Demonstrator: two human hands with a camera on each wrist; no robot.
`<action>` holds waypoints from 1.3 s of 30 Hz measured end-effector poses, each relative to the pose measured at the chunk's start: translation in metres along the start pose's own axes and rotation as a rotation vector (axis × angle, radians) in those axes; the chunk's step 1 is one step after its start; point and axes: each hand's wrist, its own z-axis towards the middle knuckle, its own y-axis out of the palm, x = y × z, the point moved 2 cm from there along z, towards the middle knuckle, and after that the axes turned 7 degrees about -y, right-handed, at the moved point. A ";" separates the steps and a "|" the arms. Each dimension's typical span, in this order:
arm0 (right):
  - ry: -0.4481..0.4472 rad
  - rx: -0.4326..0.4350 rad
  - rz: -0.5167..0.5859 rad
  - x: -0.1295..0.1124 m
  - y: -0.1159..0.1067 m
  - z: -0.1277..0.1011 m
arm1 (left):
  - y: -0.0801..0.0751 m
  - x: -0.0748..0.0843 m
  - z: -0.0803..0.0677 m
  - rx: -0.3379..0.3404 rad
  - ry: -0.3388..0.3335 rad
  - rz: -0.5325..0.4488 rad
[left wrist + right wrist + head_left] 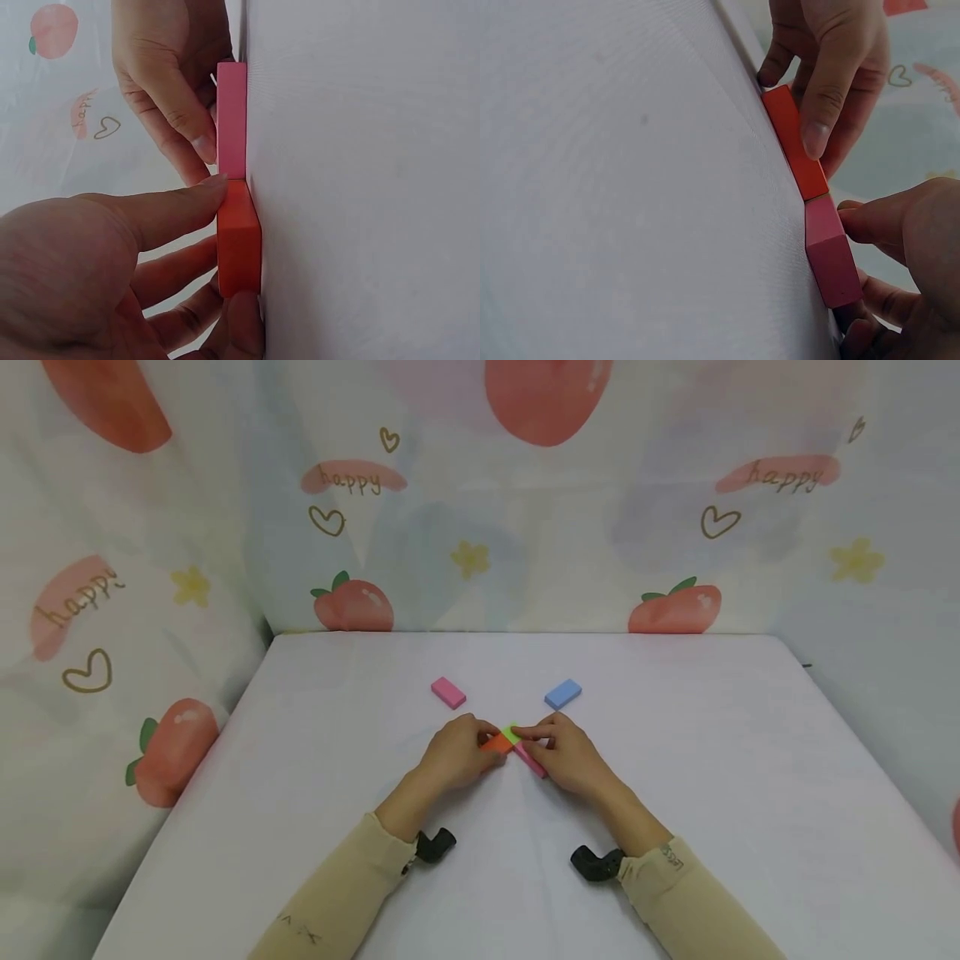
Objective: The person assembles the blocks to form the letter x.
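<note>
Both hands meet around a group of small rectangular blocks on the table. With thumb and fingers, my left hand [457,753] holds an orange block [238,251] by its sides and outer end. My right hand [568,756] grips a pink block [832,259] set at an angle to the orange one. Corner to corner, these two blocks touch, making a V shape in the head view. A yellow-green block [511,734] shows at the tip of the V, partly hidden under the right fingertips. All lie low against the white tabletop.
Farther back on the white table [675,735] lie another pink block [448,693] at left and a blue block [563,694] at right. A printed cloth [555,527] hangs behind. Black wrist cameras stick out from both sleeves.
</note>
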 end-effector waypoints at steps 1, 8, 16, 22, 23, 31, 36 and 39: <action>0.000 -0.001 0.000 0.000 -0.001 0.000 | 0.000 0.000 0.000 0.000 -0.001 0.000; 0.005 -0.004 0.000 0.001 0.000 -0.002 | 0.004 -0.002 0.001 -0.019 -0.011 -0.016; -0.001 -0.006 0.002 0.002 0.001 -0.002 | 0.006 -0.006 0.004 0.002 0.034 -0.034; -0.007 -0.016 0.020 0.001 0.007 -0.001 | 0.007 -0.015 0.003 0.023 0.058 -0.125; -0.003 -0.018 0.023 0.000 0.008 -0.001 | 0.007 -0.016 0.003 0.023 0.064 -0.140; -0.002 -0.008 0.006 0.002 0.009 -0.003 | 0.010 -0.022 0.004 -0.006 0.126 -0.204; -0.030 -0.006 -0.018 0.002 0.005 -0.001 | 0.009 -0.021 0.008 0.010 0.147 -0.209; -0.028 -0.001 -0.026 0.001 0.000 0.000 | 0.009 -0.018 0.012 0.015 0.163 -0.183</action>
